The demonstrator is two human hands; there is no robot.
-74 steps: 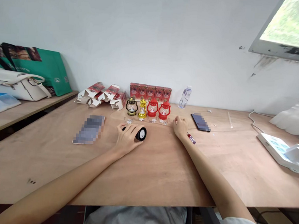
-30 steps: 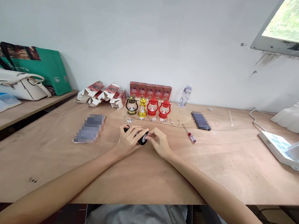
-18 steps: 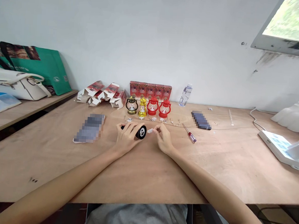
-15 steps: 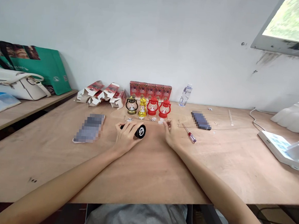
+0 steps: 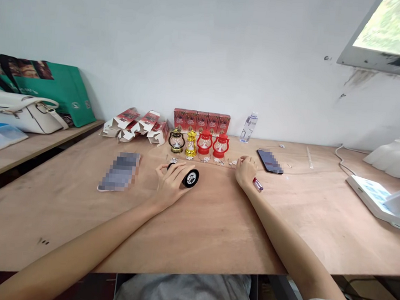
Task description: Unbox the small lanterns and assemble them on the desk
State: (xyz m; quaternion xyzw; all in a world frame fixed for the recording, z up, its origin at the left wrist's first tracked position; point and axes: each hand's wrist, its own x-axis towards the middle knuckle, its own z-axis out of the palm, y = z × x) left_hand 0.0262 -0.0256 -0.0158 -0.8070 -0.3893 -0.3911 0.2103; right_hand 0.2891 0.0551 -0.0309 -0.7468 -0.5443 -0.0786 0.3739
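Observation:
My left hand point(image 5: 172, 184) is wrapped round a black lantern point(image 5: 191, 178) lying on its side, its round base facing me. My right hand point(image 5: 246, 170) rests on the table with its fingers curled beside small white pieces point(image 5: 233, 163); whatever its fingers hold is too small to make out. The screwdriver point(image 5: 258, 185) lies partly under this hand, its red and clear handle showing. Behind stand a bronze lantern point(image 5: 176, 142), a gold lantern point(image 5: 191, 145) and two red lanterns point(image 5: 205, 143), with small metal and white parts in front of them.
Red boxes point(image 5: 202, 122) stand by the wall, with opened boxes point(image 5: 128, 121) to their left. A bottle point(image 5: 248, 127) is behind my right hand. Phones lie left point(image 5: 120, 172) and right point(image 5: 270, 161). A power strip point(image 5: 378, 199) sits far right, bags point(image 5: 34, 113) far left.
My right hand has moved right, from near the small parts before the red lanterns to over the screwdriver. The black lantern in my left hand has shifted slightly right and turned a little.

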